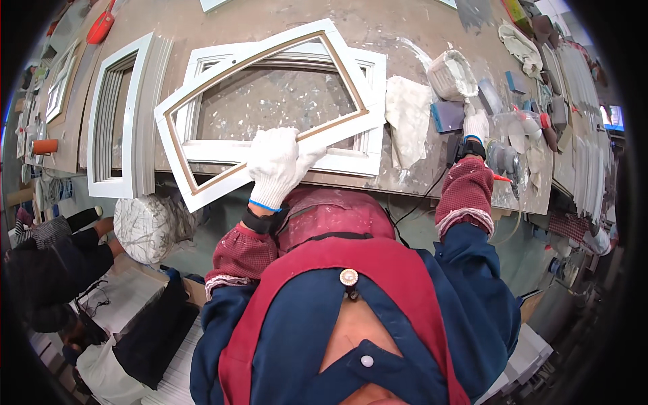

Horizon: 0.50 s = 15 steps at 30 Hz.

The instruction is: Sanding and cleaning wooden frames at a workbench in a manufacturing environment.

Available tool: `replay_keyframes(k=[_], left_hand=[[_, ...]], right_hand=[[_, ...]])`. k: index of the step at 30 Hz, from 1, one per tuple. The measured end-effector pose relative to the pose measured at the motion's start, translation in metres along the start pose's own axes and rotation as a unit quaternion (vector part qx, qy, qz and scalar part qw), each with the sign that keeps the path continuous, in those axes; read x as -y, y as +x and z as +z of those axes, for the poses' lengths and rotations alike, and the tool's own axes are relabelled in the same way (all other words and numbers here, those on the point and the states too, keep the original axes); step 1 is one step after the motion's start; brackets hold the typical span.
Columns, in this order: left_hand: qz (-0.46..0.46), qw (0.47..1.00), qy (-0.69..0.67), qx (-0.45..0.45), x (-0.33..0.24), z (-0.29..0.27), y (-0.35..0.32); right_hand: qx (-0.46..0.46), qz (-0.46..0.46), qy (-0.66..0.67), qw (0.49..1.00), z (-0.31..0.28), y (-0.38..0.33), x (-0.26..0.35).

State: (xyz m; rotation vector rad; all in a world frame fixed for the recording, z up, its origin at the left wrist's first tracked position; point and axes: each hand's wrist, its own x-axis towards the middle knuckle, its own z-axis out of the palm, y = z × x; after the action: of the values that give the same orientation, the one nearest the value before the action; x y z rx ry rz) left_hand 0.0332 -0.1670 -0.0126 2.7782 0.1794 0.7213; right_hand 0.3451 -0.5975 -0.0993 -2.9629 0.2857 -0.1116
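My left hand [278, 162], in a white knit glove, is closed over the near rail of a white rectangular frame [219, 185] with a brown groove along its inner edge. That frame lies tilted across another white frame [347, 162] on the workbench. My right hand [476, 125], gloved too, reaches to the bench's right side, next to a blue-grey block [448, 116] and a clear plastic piece. Its fingers are partly hidden among these things, so whether it grips anything is unclear.
A stack of white frames [138, 115] stands on the left. Right of the frames lie a white cloth [407, 121], a plastic-lined tub [453, 75] and a grey tool [503, 160] with a hose. An orange cup [45, 146] sits far left. Another person [54, 270] is at lower left.
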Motion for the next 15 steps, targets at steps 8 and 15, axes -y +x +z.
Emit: replay_keyframes(k=[8,15], left_hand=[[-0.023,0.999,0.021,0.041,0.0,-0.005,-0.001],[0.016,0.999,-0.037,0.021,0.004,0.0,0.008]], right_hand=[[0.049,-0.013,-0.095,0.994,-0.019,0.021,0.007],[0.037,-0.082,-0.259,0.962,0.071,0.161,-0.153]])
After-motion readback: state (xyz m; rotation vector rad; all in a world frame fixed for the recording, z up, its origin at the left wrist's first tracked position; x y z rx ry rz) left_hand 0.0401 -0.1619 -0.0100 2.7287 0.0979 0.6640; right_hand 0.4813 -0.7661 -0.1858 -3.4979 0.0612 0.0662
